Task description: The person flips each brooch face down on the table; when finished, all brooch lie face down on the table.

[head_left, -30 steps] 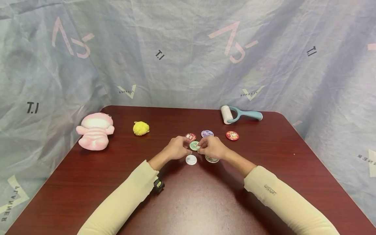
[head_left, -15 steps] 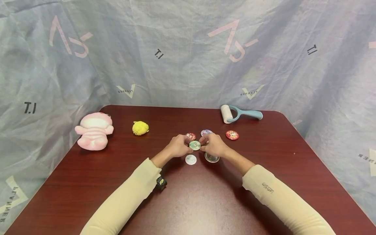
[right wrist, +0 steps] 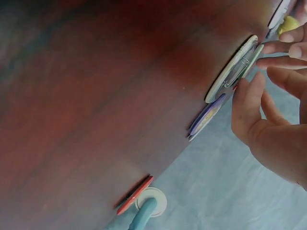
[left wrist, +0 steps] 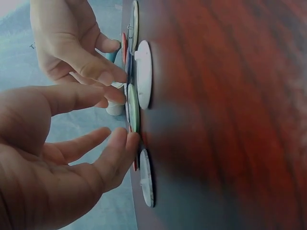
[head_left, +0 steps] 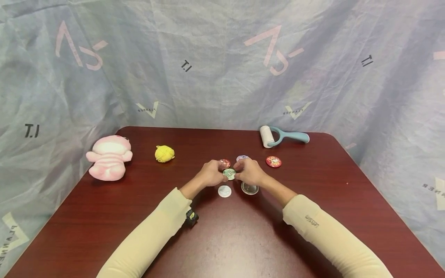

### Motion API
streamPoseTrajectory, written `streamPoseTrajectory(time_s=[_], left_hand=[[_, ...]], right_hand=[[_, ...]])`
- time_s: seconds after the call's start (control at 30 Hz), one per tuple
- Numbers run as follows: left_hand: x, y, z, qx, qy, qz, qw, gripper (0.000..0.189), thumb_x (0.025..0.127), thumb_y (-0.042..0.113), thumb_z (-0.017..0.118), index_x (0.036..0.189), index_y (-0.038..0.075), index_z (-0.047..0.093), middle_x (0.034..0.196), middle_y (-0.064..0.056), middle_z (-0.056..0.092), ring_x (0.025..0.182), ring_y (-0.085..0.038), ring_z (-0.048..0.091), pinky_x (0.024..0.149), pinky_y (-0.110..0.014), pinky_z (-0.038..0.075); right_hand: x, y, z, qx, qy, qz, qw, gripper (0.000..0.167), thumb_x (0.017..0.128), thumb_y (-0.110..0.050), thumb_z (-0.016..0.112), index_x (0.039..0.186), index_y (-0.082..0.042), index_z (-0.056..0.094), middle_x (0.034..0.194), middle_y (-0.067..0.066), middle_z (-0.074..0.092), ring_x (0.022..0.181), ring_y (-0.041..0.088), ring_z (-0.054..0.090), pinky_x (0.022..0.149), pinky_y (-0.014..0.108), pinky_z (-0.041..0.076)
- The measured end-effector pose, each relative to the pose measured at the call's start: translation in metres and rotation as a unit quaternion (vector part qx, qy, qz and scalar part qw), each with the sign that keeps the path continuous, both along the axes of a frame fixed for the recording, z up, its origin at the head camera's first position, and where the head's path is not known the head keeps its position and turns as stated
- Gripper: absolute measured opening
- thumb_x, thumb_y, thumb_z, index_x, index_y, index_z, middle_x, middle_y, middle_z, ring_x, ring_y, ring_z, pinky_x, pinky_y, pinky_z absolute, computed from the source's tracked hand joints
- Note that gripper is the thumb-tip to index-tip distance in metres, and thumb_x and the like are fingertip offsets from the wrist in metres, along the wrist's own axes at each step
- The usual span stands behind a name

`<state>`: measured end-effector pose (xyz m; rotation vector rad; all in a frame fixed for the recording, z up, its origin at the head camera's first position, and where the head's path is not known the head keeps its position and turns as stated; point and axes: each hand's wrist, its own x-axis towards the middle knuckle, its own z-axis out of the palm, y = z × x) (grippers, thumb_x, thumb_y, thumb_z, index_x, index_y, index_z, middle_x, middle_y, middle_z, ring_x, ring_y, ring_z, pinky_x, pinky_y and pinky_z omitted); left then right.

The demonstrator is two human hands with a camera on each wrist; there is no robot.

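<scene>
Around a green round button badge [head_left: 229, 174] my two hands meet near the middle of the table. My left hand [head_left: 210, 173] holds its left edge, thumb at the near side. Opposite, the curled fingertips of my right hand [head_left: 251, 172] hold the right edge. The left wrist view shows the green badge [left wrist: 134, 109] edge-on between the fingers. Nearer me lie a small white badge [head_left: 224, 191] and a larger face-down badge [head_left: 250, 188], whose pin [right wrist: 237, 73] shows in the right wrist view. Behind the hands are a red badge [head_left: 225, 163] and a partly hidden purple badge [head_left: 241, 158].
Another red badge [head_left: 273, 161] lies to the right, below a blue-handled lint roller [head_left: 285, 136]. At left are a yellow yarn ball [head_left: 164, 153] and a pink plush toy [head_left: 109, 157]. Grey printed cloth [head_left: 208, 77] hangs behind the brown table [head_left: 222, 239].
The right fingertips have slid off the green badge's face toward its right edge, leaving more of it visible. The left hand has stayed at the left edge.
</scene>
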<state>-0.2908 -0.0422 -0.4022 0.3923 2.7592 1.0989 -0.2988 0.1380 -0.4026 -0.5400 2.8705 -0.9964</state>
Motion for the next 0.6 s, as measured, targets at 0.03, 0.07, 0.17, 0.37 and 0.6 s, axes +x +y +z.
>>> streamPoseTrajectory(time_s=[0.03,0.07,0.17,0.37,0.6], left_hand=[[0.0,-0.0001,0.0001,-0.002,-0.002,0.001,1.0,0.037,0.079,0.011,0.078,0.114,0.005,0.071,0.11,-0.009,0.071,0.099,-0.021,0.062,0.085,-0.035,0.05],[0.0,-0.0002,0.0003,-0.005,-0.002,0.001,1.0,0.036,0.079,0.012,0.078,0.114,0.005,0.071,0.109,-0.009,0.071,0.098,-0.021,0.062,0.083,-0.035,0.05],[-0.0009,-0.0007,0.0003,-0.015,-0.005,0.0,0.9999,0.035,0.078,0.012,0.078,0.112,0.006,0.072,0.106,-0.009,0.071,0.094,-0.021,0.061,0.08,-0.033,0.05],[-0.0028,-0.0014,-0.0007,-0.027,-0.005,0.012,0.9995,0.033,0.076,0.014,0.079,0.107,0.005,0.072,0.102,-0.007,0.071,0.093,-0.02,0.061,0.08,-0.033,0.05],[-0.0012,0.0009,0.0027,-0.04,-0.002,0.014,0.9991,0.04,0.076,0.015,0.08,0.113,0.005,0.07,0.101,-0.008,0.07,0.094,-0.022,0.062,0.08,-0.034,0.051]], right_hand=[[-0.0003,-0.0007,-0.0004,0.003,-0.001,0.001,1.0,0.024,0.078,-0.003,0.075,0.102,0.003,0.07,0.098,0.015,0.074,0.095,0.026,0.069,0.083,0.039,0.055],[-0.0005,-0.0012,-0.0007,0.006,-0.004,0.001,1.0,0.024,0.078,-0.003,0.075,0.101,0.002,0.07,0.098,0.014,0.074,0.095,0.025,0.069,0.084,0.039,0.055],[-0.0015,-0.0023,-0.0018,0.016,-0.004,0.006,0.9998,0.023,0.078,-0.002,0.075,0.1,0.002,0.071,0.097,0.014,0.074,0.096,0.025,0.069,0.084,0.04,0.055],[-0.005,-0.0042,-0.0023,0.03,0.007,0.017,0.9994,0.021,0.077,-0.003,0.074,0.098,0.001,0.072,0.094,0.011,0.074,0.093,0.023,0.068,0.084,0.04,0.054],[-0.0072,-0.0058,-0.0032,0.033,0.018,0.021,0.9991,0.021,0.076,-0.001,0.074,0.096,0.002,0.072,0.091,0.011,0.074,0.086,0.021,0.068,0.08,0.037,0.054]])
